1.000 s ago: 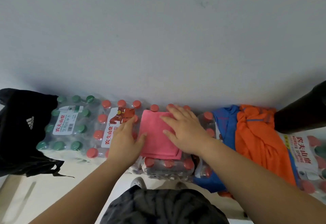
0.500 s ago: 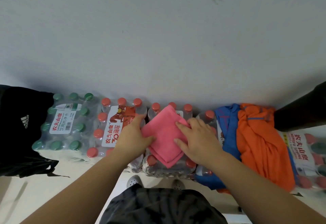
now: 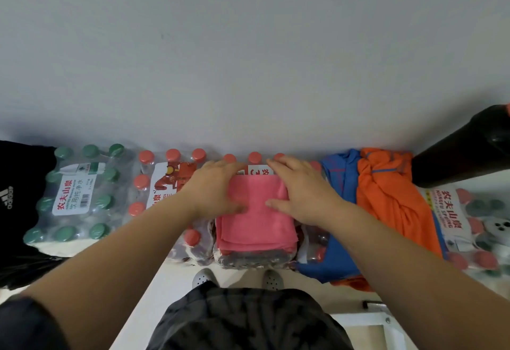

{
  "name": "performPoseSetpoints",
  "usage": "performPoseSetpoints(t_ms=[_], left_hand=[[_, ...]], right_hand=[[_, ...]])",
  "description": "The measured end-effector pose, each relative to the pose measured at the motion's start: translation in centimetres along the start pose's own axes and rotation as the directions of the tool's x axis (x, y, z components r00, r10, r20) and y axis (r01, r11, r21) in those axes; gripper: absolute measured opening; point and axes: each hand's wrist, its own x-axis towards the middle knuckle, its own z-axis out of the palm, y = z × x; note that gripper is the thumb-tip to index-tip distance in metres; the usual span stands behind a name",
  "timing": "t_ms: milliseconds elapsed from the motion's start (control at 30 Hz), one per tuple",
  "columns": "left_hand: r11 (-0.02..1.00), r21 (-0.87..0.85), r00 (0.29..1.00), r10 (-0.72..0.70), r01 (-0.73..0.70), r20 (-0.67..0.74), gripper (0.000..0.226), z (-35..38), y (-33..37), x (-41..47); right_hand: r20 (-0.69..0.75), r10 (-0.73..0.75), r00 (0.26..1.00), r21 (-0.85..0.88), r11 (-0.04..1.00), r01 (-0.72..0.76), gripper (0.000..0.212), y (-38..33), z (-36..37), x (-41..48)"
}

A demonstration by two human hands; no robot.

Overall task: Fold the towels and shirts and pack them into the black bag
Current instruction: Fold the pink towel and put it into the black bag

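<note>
Where the pink towel (image 3: pixel 256 220) sat skewed like a diamond half a second back, it now lies squared up in a neat folded stack on the red-capped bottle pack (image 3: pixel 248 260) in the middle. The left hand (image 3: pixel 214 188) and right hand (image 3: pixel 300 189) lie spread on its far corners, fingers straight, pressing it flat and pinching nothing. To my eye this fold is as good as finished, and the towel is ready to be lifted leftward to the black bag (image 3: pixel 16 211), which slumps at the far left beyond the green-capped pack (image 3: pixel 71 195). Just right of the towel, the blue shirt (image 3: pixel 339 175) and orange shirt (image 3: pixel 392 206) are heaped unfolded, so plenty remains.
</note>
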Motion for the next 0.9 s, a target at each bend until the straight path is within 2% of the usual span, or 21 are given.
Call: performPoseSetpoints(t_ms=[67, 100, 200, 267, 400, 500, 667, 733, 800, 900], left_hand=[[0.993, 0.116, 0.999, -0.023, 0.018, 0.048, 0.1, 0.2, -0.1, 0.6], [0.989, 0.144, 0.998, -0.032, 0.023, 0.061, 0.096, 0.3, -0.1, 1.0], [0.986, 0.166, 0.993, -0.053, 0.034, 0.109, 0.06, 0.1, 0.5, 1.7], [0.988, 0.156, 0.991, -0.035, 0.015, 0.127, 0.042, 0.1, 0.8, 1.8], [0.987, 0.152, 0.993, 0.038, -0.055, 0.112, 0.034, 0.0, 1.1, 1.6], [0.99, 0.128, 0.997, 0.06, -0.066, 0.051, 0.026, -0.6, 1.0, 2.0], [0.992, 0.125, 0.985, 0.012, 0.01, -0.174, 0.013, -2.1, 0.4, 4.4], [0.989, 0.147, 0.972, 0.034, 0.0, -0.232, 0.01, -2.0, 0.2, 4.8], [0.981, 0.183, 0.951, 0.118, -0.066, -0.287, 0.021, -1.3, -0.1, 4.2], [0.955, 0.241, 0.911, 0.249, -0.174, -0.329, 0.036, 0.4, -0.7, 1.8]], right_hand=[[0.129, 0.0, 0.992, -0.089, 0.996, 0.011, 0.102, 0.2, -0.3, 1.3], [0.163, 0.001, 0.987, -0.112, 0.994, 0.017, 0.104, 0.4, -0.3, 1.7], [0.197, -0.002, 0.98, -0.133, 0.991, 0.029, 0.103, 1.0, -0.3, 2.4], [0.206, -0.018, 0.978, -0.155, 0.987, 0.051, 0.094, 1.2, -0.4, 2.6], [0.202, -0.076, 0.976, -0.133, 0.986, 0.105, 0.063, 1.1, -0.1, 2.3], [0.122, -0.077, 0.989, -0.133, 0.987, 0.094, 0.049, 1.0, -0.3, 2.8], [-0.163, -0.012, 0.987, -0.203, 0.979, -0.021, 0.04, 0.8, -1.6, 5.0], [-0.204, 0.017, 0.979, -0.129, 0.991, -0.044, 0.044, 0.9, -1.7, 5.0], [-0.236, -0.017, 0.972, -0.064, 0.998, 0.002, 0.053, 1.0, -1.2, 4.0], [-0.265, -0.087, 0.96, -0.074, 0.995, 0.07, 0.068, 0.8, 0.6, 0.8]])
